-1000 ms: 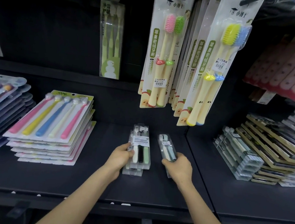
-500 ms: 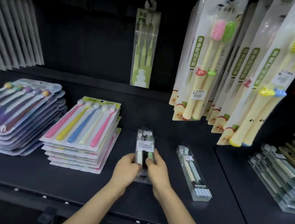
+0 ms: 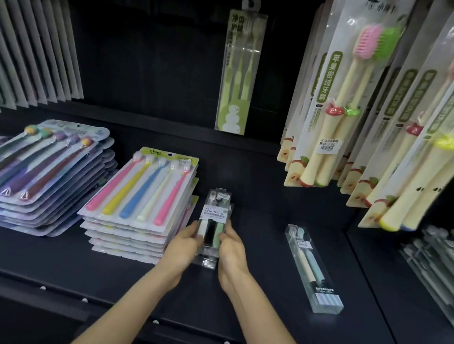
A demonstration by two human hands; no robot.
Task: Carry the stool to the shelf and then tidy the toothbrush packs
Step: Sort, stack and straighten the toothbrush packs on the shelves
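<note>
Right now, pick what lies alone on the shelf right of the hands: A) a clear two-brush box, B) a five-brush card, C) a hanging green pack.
A: the clear two-brush box lies flat by itself, apart from the stack the left hand and right hand grip.

Not much to report tbh: left hand (image 3: 183, 246) and right hand (image 3: 231, 247) are both bare, and the forearms (image 3: 132, 298) are bare too, slim, uncovered as far back as I can see.
</note>
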